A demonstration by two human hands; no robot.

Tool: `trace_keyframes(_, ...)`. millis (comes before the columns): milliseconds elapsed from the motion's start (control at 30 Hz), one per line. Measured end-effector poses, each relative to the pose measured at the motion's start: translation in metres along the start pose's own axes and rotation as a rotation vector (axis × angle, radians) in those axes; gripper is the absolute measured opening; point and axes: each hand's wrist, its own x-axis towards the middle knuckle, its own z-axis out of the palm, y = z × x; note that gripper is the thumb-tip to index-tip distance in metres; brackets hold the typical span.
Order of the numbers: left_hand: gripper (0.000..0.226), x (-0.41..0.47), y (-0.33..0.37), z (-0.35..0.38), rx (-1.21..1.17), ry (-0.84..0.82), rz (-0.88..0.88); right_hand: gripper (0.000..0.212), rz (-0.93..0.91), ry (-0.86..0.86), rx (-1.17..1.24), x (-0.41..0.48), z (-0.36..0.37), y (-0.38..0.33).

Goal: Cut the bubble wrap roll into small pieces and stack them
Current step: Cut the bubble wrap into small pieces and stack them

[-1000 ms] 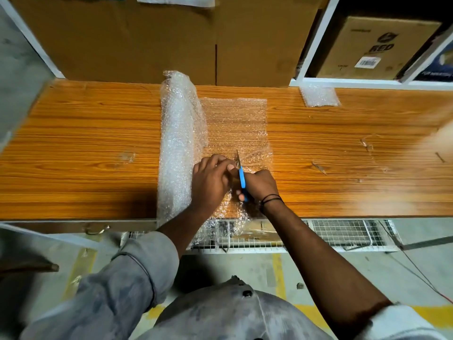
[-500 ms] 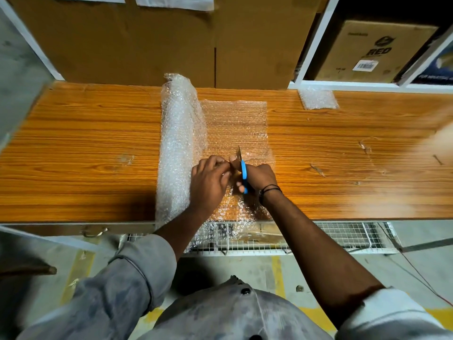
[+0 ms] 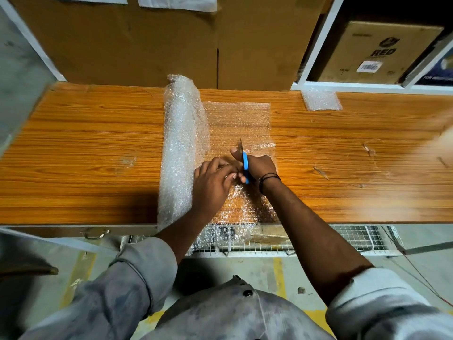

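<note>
Moved: scissors (image 3: 245, 166) and right hand (image 3: 260, 166) are now a little farther from the body along the sheet (image 3: 239, 121) than one second ago; the left hand (image 3: 212, 184) comes along beside them.
Right hand: the fingers are closed through the blue handles and hold the scissors. The blades stand narrow, with the tip pointing away from the body.
Left hand: it lies on the sheet just left of the scissors, with the fingers bent and the tips close to the blue handle. Whether they pinch the cut edge or only press it down, I cannot tell.
Roll (image 3: 182, 143): it lies on the table (image 3: 85, 143), touching the left side of the left hand. Its long axis goes from the near edge to the far edge.
Sheet: it is unrolled to the right of the roll and lies flat on the wood. The near end hangs over the table edge.
Cut line: it runs parallel to the roll, and the uncut part lies ahead of the blade tip, toward the boxes (image 3: 137, 40).
Cut piece (image 3: 321, 100): one piece lies at the far edge, well apart to the right.
Progress: I judge the cut is about half way along the sheet.
Next move: probably more snips forward, while the left hand keeps the sheet tight.
Risk: the thin wrap can fold between the blades, and the left fingertips are very near them.
</note>
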Motion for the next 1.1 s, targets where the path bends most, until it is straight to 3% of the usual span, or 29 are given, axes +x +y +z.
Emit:
trace_keyframes(133,0.019,0.0,-0.001,0.001,-0.004,0.002,-0.002,0.095,-0.008,-0.011,0.017,0.012,0.007,-0.004)
trace_keyframes(300,0.016,0.0,-0.001,0.0,-0.006,0.01,-0.011,0.068,-0.027,-0.009,-0.072,0.018,0.002,-0.009)
trace_keyframes(467,0.016,0.001,-0.001,0.001,-0.011,0.023,0.005,0.074,-0.055,0.009,-0.103,0.026,0.004,-0.014)
trace_keyframes(833,0.013,0.0,-0.001,0.0,-0.016,0.004,0.03,0.059,0.002,0.004,-0.064,0.038,0.004,-0.029)
trace_keyframes(1000,0.015,0.009,-0.002,0.001,-0.204,0.066,-0.111,0.108,0.014,-0.024,-0.069,0.143,0.021,0.021)
trace_keyframes(1033,0.016,0.015,0.0,-0.002,-0.258,0.103,-0.156,0.11,0.023,-0.03,-0.049,0.129,0.018,0.015)
trace_keyframes(1100,0.016,0.036,0.004,-0.009,-0.32,0.164,-0.201,0.087,0.024,-0.039,-0.011,0.091,0.01,-0.005)
